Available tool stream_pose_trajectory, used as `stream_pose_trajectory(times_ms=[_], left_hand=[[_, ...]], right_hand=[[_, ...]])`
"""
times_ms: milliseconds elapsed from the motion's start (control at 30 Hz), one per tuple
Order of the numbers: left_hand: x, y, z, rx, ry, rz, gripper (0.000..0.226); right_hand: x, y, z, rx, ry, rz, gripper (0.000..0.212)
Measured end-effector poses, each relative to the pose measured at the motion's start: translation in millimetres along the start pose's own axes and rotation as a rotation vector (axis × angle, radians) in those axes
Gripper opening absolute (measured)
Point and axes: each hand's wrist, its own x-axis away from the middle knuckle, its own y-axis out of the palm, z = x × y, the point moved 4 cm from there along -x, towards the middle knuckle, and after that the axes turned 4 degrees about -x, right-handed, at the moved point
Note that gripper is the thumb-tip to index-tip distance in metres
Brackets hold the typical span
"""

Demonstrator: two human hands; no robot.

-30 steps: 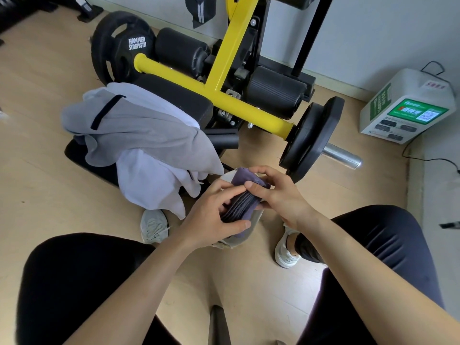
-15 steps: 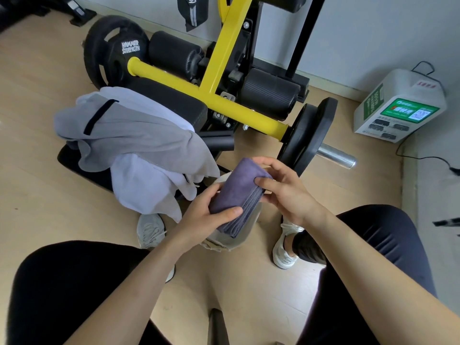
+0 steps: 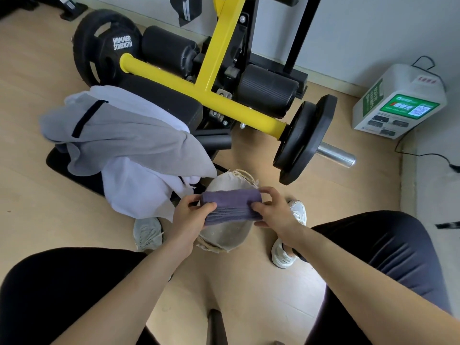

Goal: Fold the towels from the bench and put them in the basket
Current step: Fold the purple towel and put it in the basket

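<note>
Folded towel: a purple towel [image 3: 231, 204], folded into a compact thick bundle and held level between both hands, directly above the basket's opening.
Left hand [image 3: 186, 220]: grips the bundle's left end, thumb on the near face and fingers curled round the far side.
Right hand [image 3: 276, 212]: pinches the bundle's right end, thumb on the near face and fingers wrapped over the top edge.
Basket [image 3: 225, 236]: a beige fabric basket with a frayed rim, standing on the wooden floor [image 3: 249, 290] between the person's two shoes; its pale lining shows above and below the towel.
Grey towel [image 3: 129, 140]: unfolded, with a dark stripe, draped over the bench pad [image 3: 169, 100].
White towel [image 3: 139, 192]: lies under the grey one and hangs down off the bench, just left of the basket.
Machine: a yellow frame [image 3: 189, 85] carrying black rollers, with a weight plate [image 3: 306, 138] at its right end, near the basket.
White box [image 3: 398, 103]: against the wall at right, well apart from the hands.
</note>
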Motion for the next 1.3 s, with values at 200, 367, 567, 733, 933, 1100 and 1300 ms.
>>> stream_pose_trajectory(times_ms=[200,367,567,733,933,1100,1300], left_hand=[[-50.4,17.2,-26.5,-0.225,-0.005,-0.040,0.040],[-96.6,38.3,-37.0,-0.462,0.153,-0.060,0.028],[-153.3,65.5,-55.9,-0.641,0.242,-0.097,0.029],[-188.6,83.6,-71.5,-0.632,0.322,-0.062,0.044],[-219.2,103.4,-94.2,-0.712,0.372,-0.070,0.064],[-234.3,103.1,-114.1,-0.780,0.332,-0.176,0.080],[-197.1,90.5,-118.2,-0.986,0.653,-0.082,0.067]], right_hand=[[-24.9,2.8,25.2,0.292,0.032,-0.064,0.058],[-68.7,2.8,46.6,0.223,0.181,-0.073,0.053],[-121.6,19.1,77.4,0.406,0.150,-0.008,0.043],[-158.5,40.0,98.6,0.398,0.163,0.053,0.058],[-193.2,63.9,123.3,0.296,0.188,0.104,0.086],[-212.0,65.1,137.2,0.309,0.182,0.118,0.091],[-216.3,63.2,145.4,0.323,0.145,0.116,0.089]])
